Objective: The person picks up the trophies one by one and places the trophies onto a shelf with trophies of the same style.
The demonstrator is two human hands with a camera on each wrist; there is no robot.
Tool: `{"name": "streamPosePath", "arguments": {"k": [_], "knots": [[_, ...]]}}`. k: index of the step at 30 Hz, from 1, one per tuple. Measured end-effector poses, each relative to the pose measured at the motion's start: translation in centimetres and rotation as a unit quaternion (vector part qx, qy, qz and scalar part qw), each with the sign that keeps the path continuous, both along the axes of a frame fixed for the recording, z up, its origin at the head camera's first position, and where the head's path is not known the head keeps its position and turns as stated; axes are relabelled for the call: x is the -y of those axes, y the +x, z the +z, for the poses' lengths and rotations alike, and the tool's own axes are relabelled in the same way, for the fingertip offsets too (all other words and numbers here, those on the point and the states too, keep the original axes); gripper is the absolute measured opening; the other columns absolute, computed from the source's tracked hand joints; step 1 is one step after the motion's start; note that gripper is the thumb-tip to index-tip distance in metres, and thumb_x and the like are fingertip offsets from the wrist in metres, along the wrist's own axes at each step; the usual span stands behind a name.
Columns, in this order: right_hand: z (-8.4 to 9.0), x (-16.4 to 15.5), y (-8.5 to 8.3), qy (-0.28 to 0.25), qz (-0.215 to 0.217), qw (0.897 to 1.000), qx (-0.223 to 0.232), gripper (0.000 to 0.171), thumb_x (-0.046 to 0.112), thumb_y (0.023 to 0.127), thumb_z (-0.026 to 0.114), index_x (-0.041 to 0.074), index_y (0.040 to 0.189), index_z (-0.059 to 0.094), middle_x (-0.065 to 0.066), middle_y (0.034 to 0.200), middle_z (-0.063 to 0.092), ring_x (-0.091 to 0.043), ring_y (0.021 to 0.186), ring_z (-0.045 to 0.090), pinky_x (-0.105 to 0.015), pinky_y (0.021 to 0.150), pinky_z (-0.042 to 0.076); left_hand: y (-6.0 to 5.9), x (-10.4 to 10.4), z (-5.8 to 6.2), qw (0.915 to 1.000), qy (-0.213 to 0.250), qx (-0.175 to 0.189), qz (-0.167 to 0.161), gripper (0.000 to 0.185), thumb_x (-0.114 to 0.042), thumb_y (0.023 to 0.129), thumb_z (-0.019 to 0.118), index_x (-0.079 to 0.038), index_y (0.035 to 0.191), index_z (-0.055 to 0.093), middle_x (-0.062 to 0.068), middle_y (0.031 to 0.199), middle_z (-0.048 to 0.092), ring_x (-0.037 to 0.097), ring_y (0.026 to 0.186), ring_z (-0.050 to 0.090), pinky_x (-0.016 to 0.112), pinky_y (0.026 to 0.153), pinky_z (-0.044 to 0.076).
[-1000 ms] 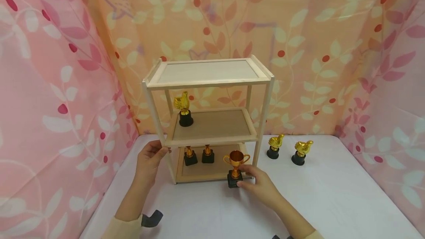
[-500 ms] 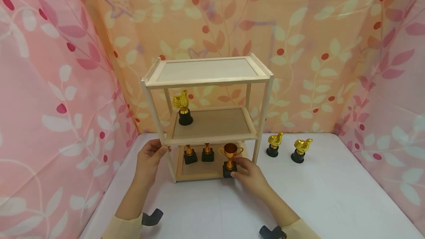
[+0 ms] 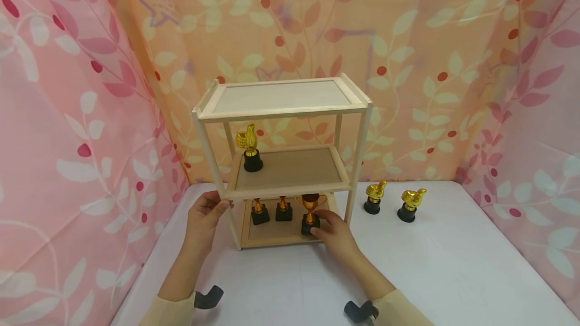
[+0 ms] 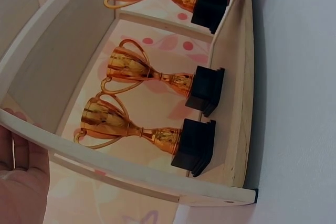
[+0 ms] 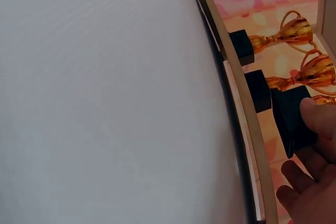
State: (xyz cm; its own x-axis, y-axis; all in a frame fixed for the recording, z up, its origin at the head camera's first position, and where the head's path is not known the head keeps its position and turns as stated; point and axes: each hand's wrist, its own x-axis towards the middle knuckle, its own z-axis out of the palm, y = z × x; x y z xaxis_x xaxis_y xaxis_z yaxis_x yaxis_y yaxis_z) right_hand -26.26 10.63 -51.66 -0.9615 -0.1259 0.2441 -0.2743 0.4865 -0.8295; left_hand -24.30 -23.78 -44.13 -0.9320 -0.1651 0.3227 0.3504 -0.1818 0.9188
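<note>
- With the rack [image 3: 285, 113] as the dial, facing the person, the left hand [image 3: 204, 220] at eight o'clock grips the front post [image 3: 209, 152]; a tug there could shift the frame and rock everything aboard.
- At five o'clock, well apart from it, the right hand [image 3: 339, 239] pinches the held cup [image 3: 310, 217] by its black base [image 5: 289, 116]; a small slip could tip the tall gold top over.
- That cup is over the bottom shelf [image 3: 272, 238], its rim partly hidden by the middle shelf [image 3: 299, 170]; lifting might knock it on the edge.
- I can't tell whether the base touches the board; letting go early could drop it.
- Sliding it leftward too far could topple the six o'clock cup [image 3: 283, 210] into the seven o'clock cup [image 3: 260, 214].
- At ten o'clock the thumb trophy [image 3: 250, 154] stands upright; a jolted post might fell it.
- Between three and four, two spare trophies [image 3: 373, 198] [image 3: 409, 207] stand on the worktop [image 3: 281, 286], where a wide elbow swing might clip them.
</note>
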Motion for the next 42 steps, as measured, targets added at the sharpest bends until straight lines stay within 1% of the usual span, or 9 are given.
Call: {"name": "streamPosePath", "arguments": {"k": [5, 12, 19, 31, 39, 42], "knots": [[-0.3, 0.5, -0.7, 0.007, -0.014, 1.000, 0.000, 0.048, 0.019, 0.091, 0.078, 0.014, 0.136, 0.062, -0.007, 0.140, 0.062, -0.031, 0.137, 0.053, -0.054, 0.117, 0.038, 0.0, 0.0, 0.1, 1.0000, -0.002, -0.005, -0.001, 0.017, 0.003, 0.096, 0.067, -0.005, 0.111, 0.063, -0.003, 0.093, 0.072, 0.011, 0.087, 0.071, 0.022, 0.088, 0.056], [-0.5, 0.9, -1.4, -0.004, -0.026, 1.000, 0.010, 0.048, 0.018, 0.091, 0.078, 0.013, 0.136, 0.062, -0.009, 0.138, 0.063, -0.033, 0.135, 0.054, -0.054, 0.115, 0.039, -0.1, -0.1, -0.1, 1.0000, 0.001, -0.001, 0.002, 0.018, 0.004, 0.096, 0.067, -0.007, 0.110, 0.064, -0.003, 0.092, 0.072, 0.011, 0.086, 0.071, 0.022, 0.087, 0.057], [-0.7, 0.9, -2.2, -0.006, -0.031, 0.999, 0.000, 0.048, 0.017, 0.091, 0.078, 0.014, 0.137, 0.061, -0.009, 0.137, 0.064, -0.032, 0.135, 0.054, -0.053, 0.116, 0.038, -0.2, -0.2, -0.1, 1.0000, -0.004, -0.002, 0.003, 0.018, 0.003, 0.096, 0.067, -0.004, 0.112, 0.062, -0.003, 0.092, 0.073, 0.011, 0.087, 0.071, 0.022, 0.088, 0.057], [-0.9, 1.2, -2.7, -0.001, -0.035, 0.999, -0.004, 0.047, 0.015, 0.092, 0.077, 0.013, 0.136, 0.061, -0.011, 0.138, 0.063, -0.033, 0.134, 0.055, -0.054, 0.115, 0.040, -0.1, 0.0, -0.1, 0.9999, -0.007, -0.006, 0.005, 0.018, 0.002, 0.096, 0.068, -0.003, 0.112, 0.062, -0.003, 0.091, 0.073, 0.011, 0.086, 0.071, 0.022, 0.087, 0.057], [-1.1, 1.3, -2.9, 0.000, -0.049, 0.999, -0.008, 0.048, 0.013, 0.091, 0.077, 0.007, 0.136, 0.061, -0.015, 0.138, 0.063, -0.035, 0.133, 0.055, -0.052, 0.114, 0.041, 0.0, 0.0, -0.1, 0.9999, -0.009, 0.003, 0.005, 0.019, 0.001, 0.095, 0.069, -0.003, 0.112, 0.062, -0.003, 0.091, 0.073, 0.011, 0.087, 0.072, 0.022, 0.089, 0.057], [-1.1, 1.4, -3.1, 0.003, -0.056, 0.998, -0.010, 0.048, 0.012, 0.091, 0.077, 0.007, 0.136, 0.061, -0.015, 0.139, 0.062, -0.035, 0.133, 0.056, -0.052, 0.113, 0.043, 0.0, 0.0, -0.1, 1.0000, -0.009, 0.001, 0.005, 0.019, 0.001, 0.095, 0.069, -0.003, 0.112, 0.062, -0.003, 0.092, 0.073, 0.011, 0.087, 0.071, 0.022, 0.089, 0.057]]}}
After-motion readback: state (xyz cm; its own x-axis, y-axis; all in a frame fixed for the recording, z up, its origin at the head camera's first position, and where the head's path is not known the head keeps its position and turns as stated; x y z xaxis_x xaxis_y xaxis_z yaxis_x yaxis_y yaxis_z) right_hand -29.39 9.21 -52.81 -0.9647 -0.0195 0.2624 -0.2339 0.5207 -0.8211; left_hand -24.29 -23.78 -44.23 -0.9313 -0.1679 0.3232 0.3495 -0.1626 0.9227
